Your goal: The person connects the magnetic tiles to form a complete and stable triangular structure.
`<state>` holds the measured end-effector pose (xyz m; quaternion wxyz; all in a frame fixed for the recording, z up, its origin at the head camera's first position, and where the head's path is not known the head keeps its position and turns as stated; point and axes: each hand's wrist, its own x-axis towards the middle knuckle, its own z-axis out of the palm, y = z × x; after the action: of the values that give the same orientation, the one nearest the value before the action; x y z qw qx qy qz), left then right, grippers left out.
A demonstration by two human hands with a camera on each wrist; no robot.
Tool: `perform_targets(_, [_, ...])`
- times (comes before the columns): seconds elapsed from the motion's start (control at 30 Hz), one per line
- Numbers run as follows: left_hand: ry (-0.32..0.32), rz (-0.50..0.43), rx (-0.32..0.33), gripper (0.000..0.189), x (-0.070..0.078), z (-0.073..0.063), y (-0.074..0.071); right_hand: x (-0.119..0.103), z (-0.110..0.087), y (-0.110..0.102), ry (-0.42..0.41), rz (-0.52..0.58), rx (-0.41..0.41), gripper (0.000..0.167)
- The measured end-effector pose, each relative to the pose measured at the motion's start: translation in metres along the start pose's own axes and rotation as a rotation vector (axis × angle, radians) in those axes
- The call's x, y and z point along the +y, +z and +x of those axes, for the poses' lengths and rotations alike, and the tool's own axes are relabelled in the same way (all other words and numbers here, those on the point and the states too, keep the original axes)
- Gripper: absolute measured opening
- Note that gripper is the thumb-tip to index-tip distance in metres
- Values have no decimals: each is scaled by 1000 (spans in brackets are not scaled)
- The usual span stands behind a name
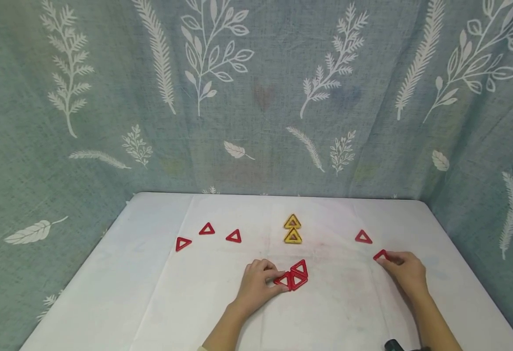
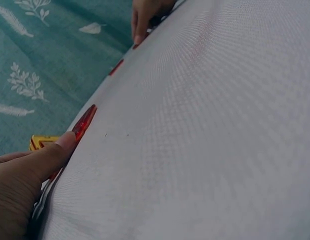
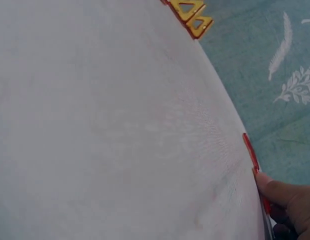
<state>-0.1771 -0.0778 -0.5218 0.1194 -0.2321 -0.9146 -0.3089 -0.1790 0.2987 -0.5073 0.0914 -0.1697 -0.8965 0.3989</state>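
Observation:
Several red triangular frame tiles lie on a white-covered table. At the front middle, my left hand (image 1: 261,282) pinches the left tile (image 1: 284,281) of a joined cluster between thumb and fingers. Two more red tiles (image 1: 299,267) make up the rest of that cluster, edge to edge. Over on the right, my right hand (image 1: 407,273) pinches a single red triangle tile (image 1: 380,254), partly covered by the fingers. Just beyond it lies another loose red tile (image 1: 364,237). In the right wrist view the thumb (image 3: 270,185) presses on the held tile.
Two yellow triangle tiles (image 1: 293,236) lie one behind the other at the back middle. Three separate red tiles (image 1: 207,228) are spread at the back left. A leaf-patterned curtain (image 1: 256,97) hangs behind the table (image 1: 195,302). A dark object (image 1: 393,345) shows at the bottom edge.

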Motion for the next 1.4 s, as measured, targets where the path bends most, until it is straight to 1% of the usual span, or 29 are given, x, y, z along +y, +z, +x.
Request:
perform_targets(0.17, [-14,4,-2,38,1,0,0,-1,-4,1,7,-35,-46,52])
perform_targets(0.3, [-13,-11,1,38,0,0,0,-3,-7,1,-16,-60,-69,52])
perform_targets(0.5, [42,-25,50,38,-1,0,2,-8,-12,3,-46,-81,-81,53])
perform_targets(0.6, [72,1,67,39,0,-1,2,-11,-15,4,-59,-83,-84,54])
perform_targets(0.73, [94,39,63,38,1,-1,2,-14,-19,6,-74,-82,-96,52])
perform_targets(0.93, [69,46,34,35,4,0,-1,-22,-26,14,-92,-54,-113,49])
perform_targets(1.07, [52,50,20,35,6,1,-2,-30,-31,20,-129,-44,-114,44])
perform_targets(1.23, [10,60,-1,37,8,-2,0,-37,-38,28,-197,-41,-127,38])
perform_targets(1.33, [-5,65,8,38,10,-4,2,-41,-42,33,-229,-37,-120,37])
perform_targets(1.4, [-6,67,25,38,12,-5,3,-43,-44,36,-245,-36,-116,36])
